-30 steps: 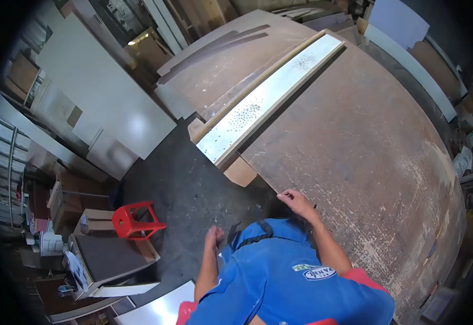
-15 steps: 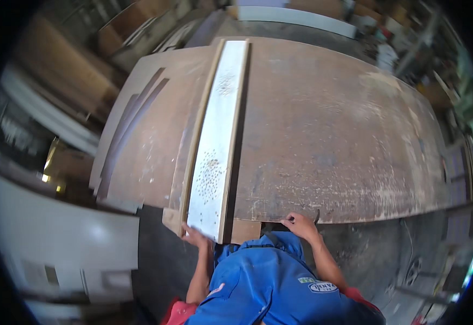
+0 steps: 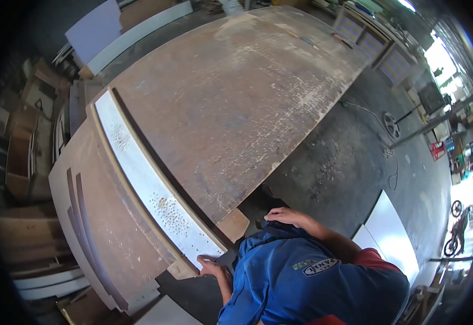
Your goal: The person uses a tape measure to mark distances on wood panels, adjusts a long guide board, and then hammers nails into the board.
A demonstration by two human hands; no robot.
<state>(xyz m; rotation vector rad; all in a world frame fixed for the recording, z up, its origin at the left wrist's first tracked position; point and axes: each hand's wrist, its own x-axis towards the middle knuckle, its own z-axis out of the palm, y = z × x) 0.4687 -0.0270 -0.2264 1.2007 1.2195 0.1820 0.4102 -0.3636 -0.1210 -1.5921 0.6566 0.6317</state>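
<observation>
White-faced long board with raised wooden side strips lies flat on the brown worktop, in the left part of the head view, slanting from the upper left down to the person's left hand. Dark specks gather in two patches on its white face, one toward the far end and a larger one toward the near end; whether they are holes or loose bits is too small to tell. Two light-brown wooden blocks, one to the right and one to the left, jut out beside the near end.

The left hand touches the near left corner of the board, its fingers bent against the edge; whether they clasp it from below cannot be told. The right hand is in front of the waist, well apart from the board, with fingers loosely curled and nothing visible in them; whether they press on the clothing cannot be told.

Dark narrow strips lie on the brown sheet left of the board. A blue garment with red sleeves covers the person. Beyond the right arm, white panels lie low over the grey floor.
</observation>
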